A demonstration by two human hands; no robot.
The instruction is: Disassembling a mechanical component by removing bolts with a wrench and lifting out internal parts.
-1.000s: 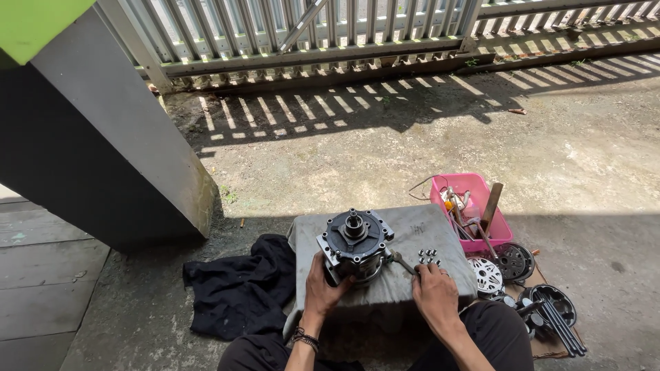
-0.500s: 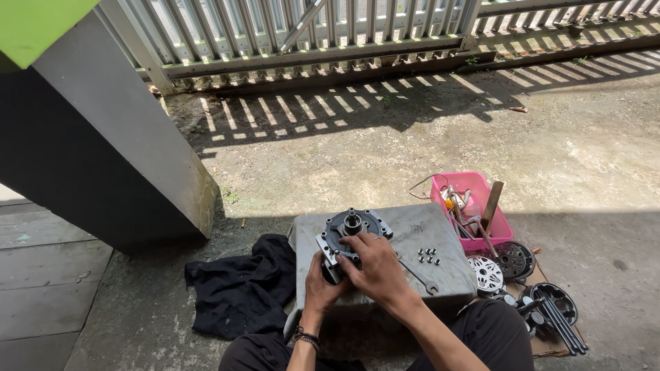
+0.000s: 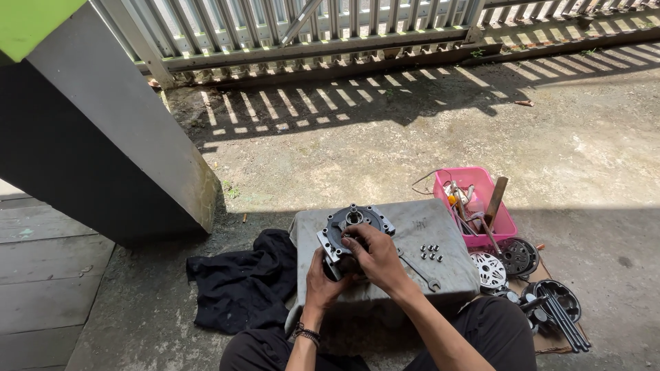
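A round dark metal machine part [image 3: 350, 223] with a grey flange stands tilted on a grey cloth-covered block [image 3: 440, 230]. My left hand [image 3: 322, 278] grips the part from below at its near left side. My right hand [image 3: 375, 255] lies on the part's near face, fingers pressed onto it; whether something small is between the fingertips is hidden. Several small bolts [image 3: 431, 252] lie loose on the cloth to the right, beside a flat wrench [image 3: 419, 270].
A pink tray [image 3: 505, 223] of tools stands right of the block. Round metal plates [image 3: 505, 261] and black rods [image 3: 560, 312] lie on cardboard at the right. A black rag [image 3: 240, 285] lies left. A grey pillar [image 3: 117, 151] rises at left; a metal fence [image 3: 330, 34] runs behind.
My right hand left the bolts on the cloth and moved left onto the machine part. The left hand stayed on the part.
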